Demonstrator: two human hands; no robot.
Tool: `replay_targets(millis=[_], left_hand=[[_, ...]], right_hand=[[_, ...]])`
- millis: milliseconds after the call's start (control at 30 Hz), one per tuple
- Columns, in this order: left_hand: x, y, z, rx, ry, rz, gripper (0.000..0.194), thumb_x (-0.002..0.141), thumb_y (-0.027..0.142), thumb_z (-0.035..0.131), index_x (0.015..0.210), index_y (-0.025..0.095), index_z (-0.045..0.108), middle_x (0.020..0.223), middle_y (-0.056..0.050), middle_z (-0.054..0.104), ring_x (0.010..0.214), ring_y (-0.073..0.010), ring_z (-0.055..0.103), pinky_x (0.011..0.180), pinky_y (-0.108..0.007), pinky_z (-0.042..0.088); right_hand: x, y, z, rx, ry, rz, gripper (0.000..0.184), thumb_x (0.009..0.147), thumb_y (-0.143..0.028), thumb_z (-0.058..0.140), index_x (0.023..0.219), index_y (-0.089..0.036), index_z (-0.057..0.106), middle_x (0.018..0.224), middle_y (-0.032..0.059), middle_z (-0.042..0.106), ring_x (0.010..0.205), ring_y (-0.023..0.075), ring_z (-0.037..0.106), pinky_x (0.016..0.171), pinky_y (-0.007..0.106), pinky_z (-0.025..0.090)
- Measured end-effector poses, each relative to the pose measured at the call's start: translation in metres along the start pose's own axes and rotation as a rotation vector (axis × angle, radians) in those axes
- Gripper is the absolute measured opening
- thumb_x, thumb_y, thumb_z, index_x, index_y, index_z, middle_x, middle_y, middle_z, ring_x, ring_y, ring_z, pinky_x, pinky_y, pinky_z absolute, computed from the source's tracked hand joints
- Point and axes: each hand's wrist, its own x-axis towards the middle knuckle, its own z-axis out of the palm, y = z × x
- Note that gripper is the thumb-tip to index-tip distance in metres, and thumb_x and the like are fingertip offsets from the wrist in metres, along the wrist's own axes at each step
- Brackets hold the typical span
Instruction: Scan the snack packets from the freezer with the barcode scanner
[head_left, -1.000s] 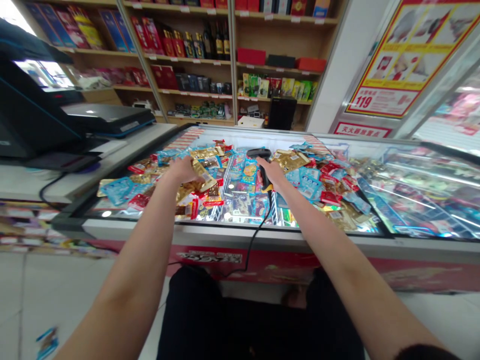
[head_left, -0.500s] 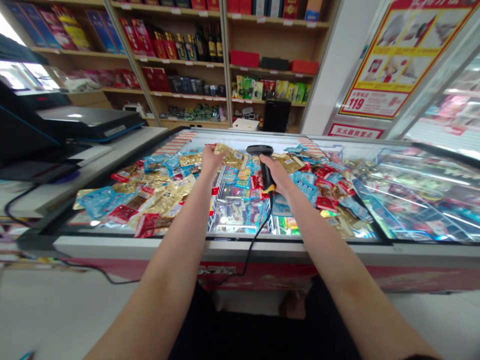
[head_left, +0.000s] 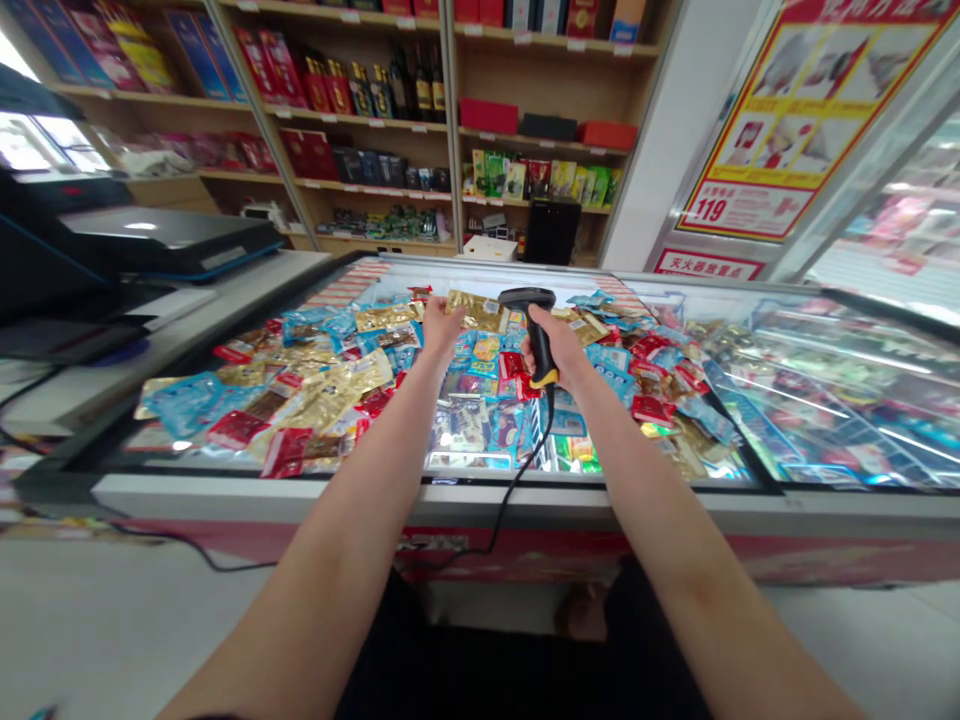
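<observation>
My right hand [head_left: 559, 345] is closed round the handle of a black and yellow barcode scanner [head_left: 541, 340], its head pointing left and its cable hanging toward me. Pinched in my left hand [head_left: 442, 328] is a gold snack packet [head_left: 478, 312], its right end close to the scanner's head. Loose gold, blue and red packets [head_left: 330, 392] lie heaped on the glass freezer top to the left. Another pile of red and blue packets [head_left: 656, 370] spreads to the right of my right hand.
Under the glass, packaged goods [head_left: 469, 425] show in the freezer. A black machine [head_left: 180, 240] stands on the counter at left. Shelves [head_left: 360, 110] with bottles and boxes rise behind. A second glass-topped section [head_left: 840, 370] extends to the right. The scanner's cable [head_left: 501, 510] hangs over the front edge.
My left hand has moved right with the gold packet, bringing it nearer the scanner. The scanner in my right hand has shifted slightly right.
</observation>
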Motion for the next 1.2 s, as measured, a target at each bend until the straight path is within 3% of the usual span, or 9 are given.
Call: replay_targets(millis=[433, 667, 900, 1000, 1100, 1200], left_hand=[[-0.009, 0.008, 0.003, 0.003, -0.003, -0.002, 0.025, 0.069, 0.020, 0.064, 0.089, 0.024, 0.048, 0.083, 0.004, 0.063, 0.081, -0.0161, 0.068, 0.075, -0.032, 0.063], [-0.008, 0.009, 0.003, 0.003, -0.002, -0.017, 0.026, 0.067, 0.018, 0.064, 0.087, 0.023, 0.048, 0.079, 0.004, 0.060, 0.081, -0.0164, 0.069, 0.078, -0.033, 0.063], [-0.008, 0.006, 0.004, -0.065, -0.004, -0.059, 0.026, 0.067, 0.016, 0.064, 0.089, 0.023, 0.051, 0.081, 0.002, 0.064, 0.087, -0.0186, 0.072, 0.082, -0.036, 0.064], [-0.013, 0.008, 0.010, -0.185, -0.060, -0.118, 0.034, 0.063, 0.009, 0.065, 0.093, 0.022, 0.055, 0.086, 0.001, 0.066, 0.092, -0.0191, 0.073, 0.090, -0.038, 0.063], [-0.024, 0.008, 0.020, -0.295, -0.115, -0.146, 0.056, 0.061, 0.003, 0.065, 0.112, 0.024, 0.060, 0.095, 0.000, 0.068, 0.098, -0.0161, 0.073, 0.100, -0.037, 0.060], [-0.037, 0.003, 0.032, -0.199, -0.247, -0.060, 0.059, 0.065, 0.005, 0.067, 0.120, 0.024, 0.063, 0.105, -0.002, 0.072, 0.110, -0.0184, 0.072, 0.108, -0.039, 0.056]], right_hand=[[-0.003, 0.000, -0.001, -0.019, -0.014, -0.028, 0.041, 0.105, -0.054, 0.062, 0.081, -0.022, 0.054, 0.049, -0.0005, 0.061, 0.033, 0.0125, 0.051, 0.032, 0.022, 0.041], [-0.008, -0.003, 0.001, -0.017, -0.008, -0.005, 0.037, 0.110, -0.045, 0.055, 0.082, -0.021, 0.054, 0.048, -0.0011, 0.059, 0.033, 0.0123, 0.051, 0.032, 0.022, 0.040], [-0.006, -0.004, -0.001, -0.016, 0.005, -0.018, 0.039, 0.107, -0.052, 0.060, 0.083, -0.021, 0.055, 0.048, -0.0014, 0.060, 0.033, 0.0119, 0.050, 0.033, 0.022, 0.041], [-0.003, -0.005, -0.004, 0.005, 0.049, -0.076, 0.040, 0.105, -0.054, 0.062, 0.083, -0.022, 0.054, 0.048, -0.0023, 0.059, 0.033, 0.0115, 0.050, 0.033, 0.022, 0.041], [-0.001, -0.007, -0.008, 0.028, 0.124, -0.134, 0.043, 0.101, -0.059, 0.066, 0.083, -0.023, 0.053, 0.048, -0.0039, 0.057, 0.033, 0.0111, 0.050, 0.034, 0.022, 0.041], [0.000, -0.009, -0.011, 0.046, 0.195, -0.182, 0.044, 0.098, -0.061, 0.069, 0.084, -0.024, 0.051, 0.048, -0.0052, 0.057, 0.032, 0.0106, 0.049, 0.034, 0.022, 0.040]])
